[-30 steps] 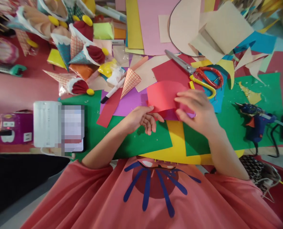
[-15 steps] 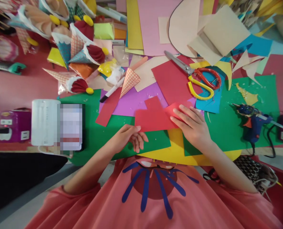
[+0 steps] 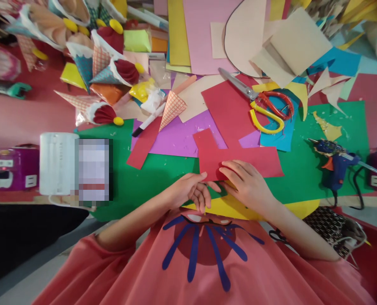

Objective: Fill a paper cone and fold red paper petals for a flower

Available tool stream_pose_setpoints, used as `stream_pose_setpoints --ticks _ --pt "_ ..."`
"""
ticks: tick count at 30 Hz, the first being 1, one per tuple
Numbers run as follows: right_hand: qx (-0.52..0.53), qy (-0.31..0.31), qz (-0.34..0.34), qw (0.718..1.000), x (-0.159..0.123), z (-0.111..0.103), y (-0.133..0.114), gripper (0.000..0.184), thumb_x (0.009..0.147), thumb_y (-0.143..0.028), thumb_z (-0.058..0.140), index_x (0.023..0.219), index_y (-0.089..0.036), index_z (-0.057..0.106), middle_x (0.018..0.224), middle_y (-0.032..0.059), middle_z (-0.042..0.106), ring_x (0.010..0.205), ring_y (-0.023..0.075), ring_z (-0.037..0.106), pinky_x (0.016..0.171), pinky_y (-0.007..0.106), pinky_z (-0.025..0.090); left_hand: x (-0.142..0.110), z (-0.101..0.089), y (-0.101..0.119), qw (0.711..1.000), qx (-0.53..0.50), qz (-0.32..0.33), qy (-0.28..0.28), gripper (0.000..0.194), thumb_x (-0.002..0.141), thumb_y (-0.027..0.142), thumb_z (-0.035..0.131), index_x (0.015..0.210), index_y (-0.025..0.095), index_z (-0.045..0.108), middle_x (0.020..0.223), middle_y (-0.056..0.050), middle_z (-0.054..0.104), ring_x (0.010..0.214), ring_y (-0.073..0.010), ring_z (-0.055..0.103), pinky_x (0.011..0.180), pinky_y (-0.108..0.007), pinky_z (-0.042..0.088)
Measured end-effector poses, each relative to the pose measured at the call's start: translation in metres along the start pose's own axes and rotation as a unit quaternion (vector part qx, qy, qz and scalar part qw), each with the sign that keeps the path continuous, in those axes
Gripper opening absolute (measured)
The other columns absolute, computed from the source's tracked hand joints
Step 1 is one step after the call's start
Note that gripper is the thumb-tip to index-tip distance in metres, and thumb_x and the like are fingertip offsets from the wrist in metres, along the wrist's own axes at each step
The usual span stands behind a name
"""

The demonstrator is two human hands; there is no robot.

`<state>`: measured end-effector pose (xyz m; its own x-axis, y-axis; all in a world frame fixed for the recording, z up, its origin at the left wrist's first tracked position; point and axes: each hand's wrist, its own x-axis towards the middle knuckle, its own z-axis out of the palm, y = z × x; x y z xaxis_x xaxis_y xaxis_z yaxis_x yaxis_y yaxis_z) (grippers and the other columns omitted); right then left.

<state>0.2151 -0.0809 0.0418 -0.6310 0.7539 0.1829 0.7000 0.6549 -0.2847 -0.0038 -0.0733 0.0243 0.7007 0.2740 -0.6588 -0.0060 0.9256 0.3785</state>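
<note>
A strip of red paper [image 3: 251, 156] lies crosswise in front of me, its right end flat on the green sheet [image 3: 163, 173]. My left hand [image 3: 199, 190] pinches the strip's lower left corner, thumb on top and the other fingers loosely curled below. Close beside it, my right hand [image 3: 247, 184] grips the lower edge near the middle, with fingertips over the paper and the thumb by the edge. A smaller red piece [image 3: 207, 140] shows above the strip, partly covered by it. Further back are a larger red sheet [image 3: 229, 110] and a purple sheet [image 3: 182, 140].
Scissors [image 3: 254, 95] with red and yellow handles lie behind the strip. A glue gun [image 3: 334, 165] stands at right. To the left are a phone [image 3: 94, 169], a white device [image 3: 59, 163] and a narrow red strip [image 3: 144, 146]. Checked paper cones [image 3: 173, 108] and a marker [image 3: 148, 120] lie behind.
My right hand has slid left from the strip's right end to its middle lower edge. My left hand has moved right, and the strip has shifted right and lies flatter.
</note>
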Motion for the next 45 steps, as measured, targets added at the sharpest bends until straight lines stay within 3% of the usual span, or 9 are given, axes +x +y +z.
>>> stream_pose_setpoints --ticks 4,7,9,14,18,25,30,35,45 --pt "0.005 -0.001 0.001 1.0 0.007 0.013 0.006 0.018 0.093 -0.02 0.052 0.095 -0.014 0.068 0.101 0.0128 0.073 0.094 0.0248 0.064 0.078 0.037 0.054 -0.003 0.003 -0.002 0.996 0.06 0.056 0.018 0.061 0.088 0.062 0.046 0.11 0.008 0.064 0.063 -0.006 0.069 0.047 -0.0141 0.065 0.045 -0.021 0.05" --pt "0.043 0.015 0.019 0.999 0.009 0.014 0.009 0.017 0.093 -0.021 0.053 0.09 -0.013 0.068 0.096 0.0118 0.073 0.088 0.0229 0.064 0.076 0.036 0.055 -0.009 0.005 -0.005 0.954 0.205 0.203 0.086 0.052 0.093 0.056 0.042 0.109 0.011 0.063 0.074 -0.006 0.072 0.061 -0.0133 0.069 0.057 -0.023 0.056" --pt "0.083 0.028 0.038 0.995 0.009 0.013 0.01 0.017 0.094 -0.022 0.053 0.087 -0.014 0.066 0.094 0.0107 0.073 0.085 0.0214 0.064 0.077 0.035 0.055 -0.012 0.006 -0.007 0.859 0.371 0.322 0.146 0.04 0.097 0.043 0.04 0.105 0.013 0.065 0.085 -0.008 0.074 0.076 -0.0143 0.071 0.069 -0.025 0.058" --pt "0.169 0.042 0.106 0.979 0.009 0.014 0.011 0.014 0.094 -0.02 0.052 0.086 -0.017 0.063 0.094 0.0086 0.07 0.089 0.0194 0.064 0.08 0.035 0.054 -0.005 0.003 -0.007 0.499 0.687 0.475 0.231 0.028 0.095 0.024 0.047 0.117 0.014 0.062 0.121 -0.014 0.067 0.112 -0.0223 0.065 0.094 -0.036 0.055" --pt "0.197 0.061 0.136 0.969 0.007 0.018 0.012 0.014 0.092 -0.019 0.054 0.08 -0.018 0.06 0.092 0.0082 0.066 0.09 0.0187 0.063 0.08 0.034 0.054 0.005 0.003 -0.007 0.39 0.76 0.443 0.272 0.038 0.095 0.03 0.047 0.13 0.017 0.055 0.136 -0.015 0.059 0.128 -0.0273 0.055 0.104 -0.04 0.047" --pt "0.186 0.06 0.135 0.971 0.006 0.021 0.014 0.018 0.09 -0.018 0.057 0.072 -0.019 0.054 0.096 0.0094 0.065 0.092 0.0201 0.063 0.081 0.035 0.055 0.009 0.012 -0.012 0.338 0.8 0.387 0.311 0.046 0.097 0.037 0.044 0.135 0.011 0.052 0.136 -0.012 0.061 0.129 -0.0237 0.053 0.104 -0.034 0.042" --pt "0.181 0.076 0.158 0.968 0.001 0.019 0.011 0.008 0.091 -0.027 0.058 0.092 -0.02 0.057 0.108 0.0116 0.064 0.105 0.0229 0.064 0.088 0.039 0.056 0.014 0.008 -0.012 0.349 0.805 0.376 0.298 0.048 0.097 0.037 0.043 0.136 0.012 0.051 0.139 -0.011 0.059 0.13 -0.0256 0.052 0.106 -0.038 0.041" --pt "0.078 0.064 0.128 0.987 -0.005 0.018 0.005 0.026 0.094 -0.023 0.052 0.119 -0.018 0.058 0.118 0.0142 0.065 0.111 0.0254 0.062 0.093 0.043 0.055 0.018 0.003 -0.014 0.359 0.809 0.368 0.285 0.049 0.097 0.039 0.042 0.139 0.013 0.049 0.141 -0.01 0.057 0.134 -0.0254 0.049 0.11 -0.041 0.038" --pt "0.018 0.001 0.137 0.99 -0.007 0.024 0.005 0.039 0.097 -0.027 0.046 0.131 -0.015 0.059 0.131 0.0162 0.062 0.115 0.0269 0.058 0.098 0.046 0.051 0.02 0.005 -0.013 0.387 0.814 0.33 0.281 0.055 0.096 0.043 0.044 0.144 0.016 0.044 0.148 -0.008 0.05 0.139 -0.0286 0.043 0.113 -0.045 0.038"
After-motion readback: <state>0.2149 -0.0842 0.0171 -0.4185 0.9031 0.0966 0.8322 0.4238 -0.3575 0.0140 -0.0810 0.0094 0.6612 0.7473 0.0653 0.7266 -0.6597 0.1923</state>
